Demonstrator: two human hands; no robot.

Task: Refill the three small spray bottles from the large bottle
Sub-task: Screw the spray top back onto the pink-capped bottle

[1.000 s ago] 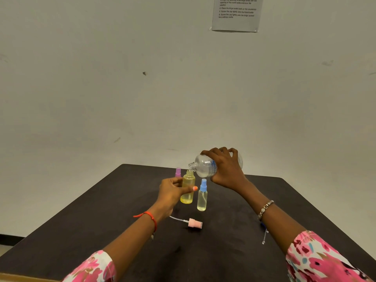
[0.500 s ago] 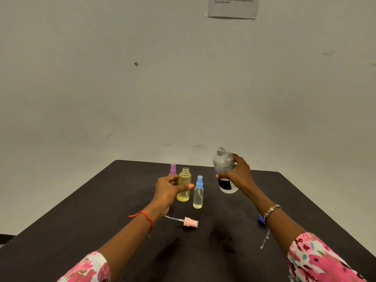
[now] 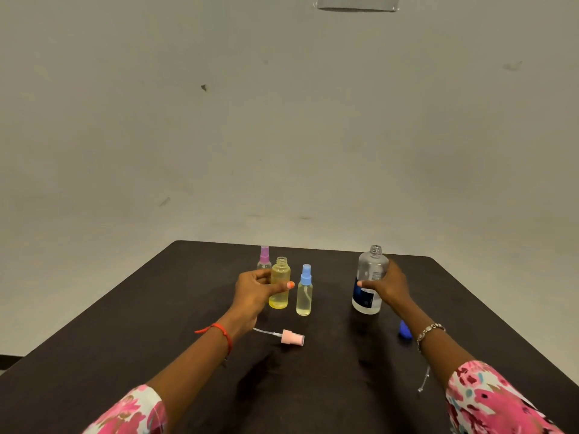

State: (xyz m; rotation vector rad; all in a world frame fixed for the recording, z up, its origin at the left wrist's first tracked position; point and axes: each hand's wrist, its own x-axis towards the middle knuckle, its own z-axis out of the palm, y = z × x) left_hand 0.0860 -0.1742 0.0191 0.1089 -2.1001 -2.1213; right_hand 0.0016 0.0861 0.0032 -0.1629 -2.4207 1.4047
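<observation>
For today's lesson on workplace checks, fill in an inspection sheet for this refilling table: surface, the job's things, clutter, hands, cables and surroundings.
Surface: dark table, no spill seen.
Job's things: large clear bottle upright on the table, uncapped; yellow bottle open, upright; blue-capped bottle and pink-capped bottle upright, closed.
Clutter: pink spray top with its tube lies loose in front of the bottles; a blue cap lies near the right wrist.
Hands: left hand grips the yellow bottle; right hand grips the large bottle.
Cables: nothing seen.
Surroundings: plain wall with a paper sheet at the top edge.
</observation>
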